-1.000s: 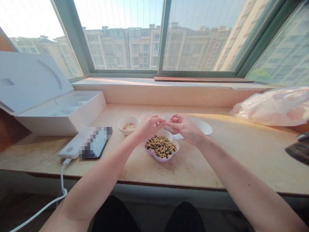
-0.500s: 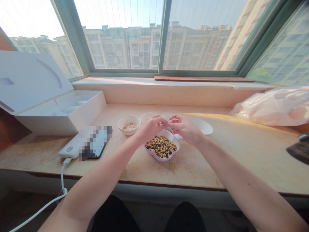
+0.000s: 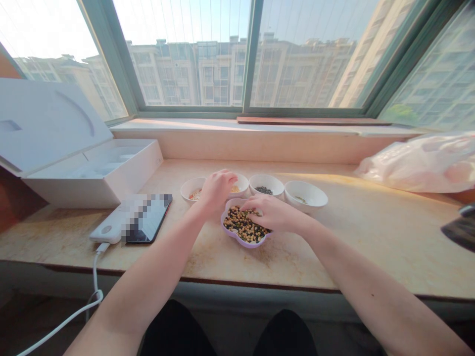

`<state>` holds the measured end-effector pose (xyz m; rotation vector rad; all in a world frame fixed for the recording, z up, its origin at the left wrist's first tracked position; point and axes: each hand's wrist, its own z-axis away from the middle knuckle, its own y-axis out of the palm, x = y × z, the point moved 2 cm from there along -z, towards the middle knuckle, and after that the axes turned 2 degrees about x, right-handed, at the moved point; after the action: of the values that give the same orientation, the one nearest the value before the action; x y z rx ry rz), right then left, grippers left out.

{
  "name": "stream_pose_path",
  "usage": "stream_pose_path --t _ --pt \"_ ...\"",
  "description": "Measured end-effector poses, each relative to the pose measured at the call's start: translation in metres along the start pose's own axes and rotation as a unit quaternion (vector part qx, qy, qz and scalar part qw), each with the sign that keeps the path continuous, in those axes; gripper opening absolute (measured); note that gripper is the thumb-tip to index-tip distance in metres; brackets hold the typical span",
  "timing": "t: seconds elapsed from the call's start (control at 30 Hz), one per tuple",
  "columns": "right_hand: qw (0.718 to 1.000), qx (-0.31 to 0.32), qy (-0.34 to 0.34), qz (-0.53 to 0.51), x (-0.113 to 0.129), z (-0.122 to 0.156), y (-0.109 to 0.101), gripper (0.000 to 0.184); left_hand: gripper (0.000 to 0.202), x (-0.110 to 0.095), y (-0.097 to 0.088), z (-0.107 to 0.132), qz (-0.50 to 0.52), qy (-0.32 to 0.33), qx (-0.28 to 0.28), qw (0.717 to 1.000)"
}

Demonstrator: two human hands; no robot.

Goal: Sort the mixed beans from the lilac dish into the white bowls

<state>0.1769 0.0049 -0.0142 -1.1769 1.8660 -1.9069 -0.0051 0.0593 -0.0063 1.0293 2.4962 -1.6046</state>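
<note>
A purple flower-shaped bowl (image 3: pixel 237 236) of mixed beans sits on the stone counter in front of me. My right hand (image 3: pixel 270 213) rests on it, fingertips bunched down in the beans. My left hand (image 3: pixel 215 190) hovers just behind it, fingers curled down over a small white bowl of yellow beans (image 3: pixel 240 185); what it pinches, if anything, is hidden. Three more small white bowls stand in the same row: one with pale and reddish beans (image 3: pixel 190 191), one with dark beans (image 3: pixel 266 184), and one nearly bare (image 3: pixel 307 194).
An open white box (image 3: pixel 92 173) stands at the left. A phone (image 3: pixel 146 225) lies on a white power bank (image 3: pixel 109 228), whose cable (image 3: pixel 74 312) hangs off the counter edge. A plastic bag (image 3: pixel 419 163) lies at the right, a dark object (image 3: pixel 460 230) at the right edge.
Both hands met fingertip to fingertip above the purple bowl, then parted. The left dropped back over the yellow-bean bowl and the right went down into the mixed beans.
</note>
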Motion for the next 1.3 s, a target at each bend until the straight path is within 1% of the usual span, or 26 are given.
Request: stream_pose_path --t 0.1,0.23,0.37,0.47,0.73,0.83,1.13,1.3 --pt "0.998 0.051 -0.020 0.028 0.002 0.000 0.003 0.031 0.033 0.002 0.003 -0.003 -0.052 0.007 0.021 0.998" --pt "0.998 0.059 -0.010 0.033 -0.003 -0.002 0.006 0.031 0.031 0.004 0.006 -0.003 -0.095 -0.001 0.037 0.995" --pt "0.997 0.071 0.000 0.016 -0.008 -0.005 0.008 0.027 0.032 0.004 0.005 -0.001 -0.085 -0.023 0.027 0.996" --pt "0.997 0.076 0.007 0.011 -0.010 -0.005 0.009 0.027 0.035 0.004 0.006 0.000 -0.073 -0.024 0.031 0.997" --pt "0.997 0.070 0.019 0.008 -0.006 -0.005 0.007 0.027 0.033 0.002 0.007 0.002 -0.058 -0.019 0.035 0.998" --pt "0.998 0.054 0.017 0.000 -0.006 -0.005 0.006 0.027 0.034 0.000 0.006 0.003 -0.051 -0.021 0.036 0.998" --pt "0.993 -0.018 0.057 -0.100 -0.009 0.000 -0.003 0.026 0.032 -0.001 0.004 0.005 -0.026 -0.022 0.037 0.999" --pt "0.991 -0.020 0.054 -0.125 -0.010 0.000 -0.002 0.023 0.033 -0.001 0.005 0.006 -0.012 -0.011 0.040 0.999"
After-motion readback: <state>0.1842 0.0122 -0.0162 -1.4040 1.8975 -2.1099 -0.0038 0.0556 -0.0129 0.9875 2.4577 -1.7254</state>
